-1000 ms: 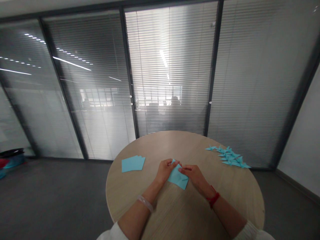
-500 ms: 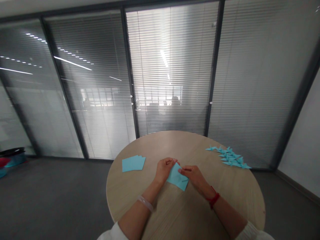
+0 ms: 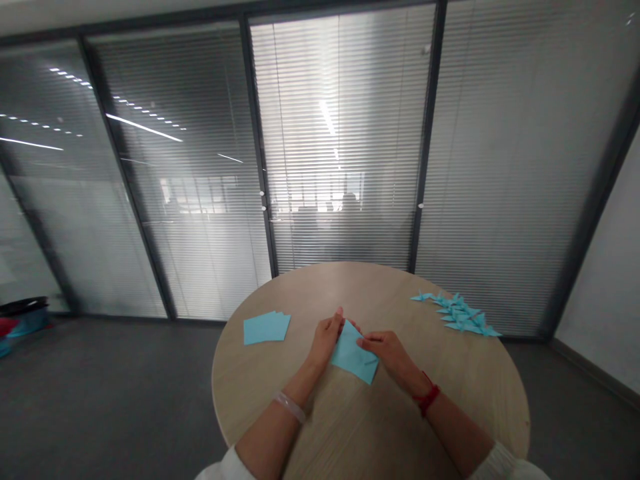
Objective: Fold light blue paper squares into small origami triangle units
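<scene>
White sleeves (image 3: 227, 467): at the bottom of the frame, one on each side.
Wristbands: a clear band (image 3: 290, 405) on the left wrist, a red band (image 3: 425, 398) on the right.
Left hand (image 3: 325, 341): low in the middle, along the paper's left side. Some fingertips poke past its top edge. I cannot tell if they pinch.
Right hand (image 3: 387, 350): thumb and finger pinch the paper's right edge.
Blue paper (image 3: 353, 357): between the two hands, low in the middle, one corner pointing up and one down.
Round table (image 3: 345, 283): its edge curves across the lower middle. Wood lies on both sides of the hands and beyond them, up to the far edge.
Blue sheets (image 3: 267, 328): in a stack left of the hands, well apart, near the table's left edge.
Folded blue birds (image 3: 461, 313): in a heap right of the hands, well apart, reaching the right edge.
Glass wall (image 3: 345, 133): behind the table, with striped blinds.
</scene>
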The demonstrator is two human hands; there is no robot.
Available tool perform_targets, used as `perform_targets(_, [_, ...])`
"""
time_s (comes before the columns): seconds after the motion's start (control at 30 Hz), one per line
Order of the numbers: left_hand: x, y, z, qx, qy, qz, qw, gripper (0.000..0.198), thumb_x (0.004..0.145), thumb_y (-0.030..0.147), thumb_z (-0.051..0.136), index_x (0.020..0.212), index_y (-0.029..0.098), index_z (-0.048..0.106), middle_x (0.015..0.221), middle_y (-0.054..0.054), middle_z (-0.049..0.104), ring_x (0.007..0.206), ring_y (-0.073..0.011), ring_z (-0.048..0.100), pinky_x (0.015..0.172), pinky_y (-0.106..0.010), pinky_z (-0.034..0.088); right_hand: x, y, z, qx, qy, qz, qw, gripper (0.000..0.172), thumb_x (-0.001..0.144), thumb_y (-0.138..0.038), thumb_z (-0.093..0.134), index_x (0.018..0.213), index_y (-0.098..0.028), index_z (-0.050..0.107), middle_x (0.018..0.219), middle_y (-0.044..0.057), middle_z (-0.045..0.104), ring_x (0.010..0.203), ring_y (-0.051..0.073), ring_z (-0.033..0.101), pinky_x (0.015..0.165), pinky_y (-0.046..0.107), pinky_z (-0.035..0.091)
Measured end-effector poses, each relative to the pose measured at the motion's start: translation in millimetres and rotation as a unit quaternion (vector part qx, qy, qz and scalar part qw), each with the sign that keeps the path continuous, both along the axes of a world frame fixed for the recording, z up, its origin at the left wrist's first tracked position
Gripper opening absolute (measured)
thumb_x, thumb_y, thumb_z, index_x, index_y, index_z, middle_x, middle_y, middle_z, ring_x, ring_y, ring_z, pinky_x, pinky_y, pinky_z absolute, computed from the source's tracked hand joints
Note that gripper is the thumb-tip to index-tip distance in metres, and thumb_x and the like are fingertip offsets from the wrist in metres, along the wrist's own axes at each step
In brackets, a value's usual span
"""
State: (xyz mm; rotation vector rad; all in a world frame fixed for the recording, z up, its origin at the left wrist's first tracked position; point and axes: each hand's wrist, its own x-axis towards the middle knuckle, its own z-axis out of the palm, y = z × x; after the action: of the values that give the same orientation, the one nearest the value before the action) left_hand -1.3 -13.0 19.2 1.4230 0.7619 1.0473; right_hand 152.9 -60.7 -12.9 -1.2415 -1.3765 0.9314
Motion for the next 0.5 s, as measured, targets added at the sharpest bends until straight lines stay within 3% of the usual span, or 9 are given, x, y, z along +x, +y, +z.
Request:
perform_targets(0.17, [-1, 4, -2.5, 0.051, 0.081, 0.040, 0.995, 0.044, 0.056, 0.054, 0.070, 0.068, 0.012, 0.067, 0.067, -0.008, 0.070, 0.057, -0.0172, 0.061, 0.054, -0.025, 0.044, -1, -1, -0.8, -0.006, -0.002, 0.006, 1.000, 0.039, 0.065, -0.049, 0.066, 0.063, -0.010, 0.068, 0.053, -0.001, 0.052, 0.051, 0.012, 0.046, 0.048, 0.021, 0.034])
perform_targets(0.5, [-1, 8, -10.9, 0.019, 0.042, 0.025, 0.999, 0.040, 0.055, 0.052, 0.072, 0.062, 0.014, 0.062, 0.065, -0.007, 0.070, 0.053, -0.0155, 0.060, 0.053, -0.025, 0.045, -1, -3, -0.8, -0.027, 0.004, 0.044, 0.999, 0.042, 0.063, -0.052, 0.067, 0.059, -0.011, 0.065, 0.050, -0.001, 0.049, 0.050, 0.011, 0.043, 0.048, 0.022, 0.033])
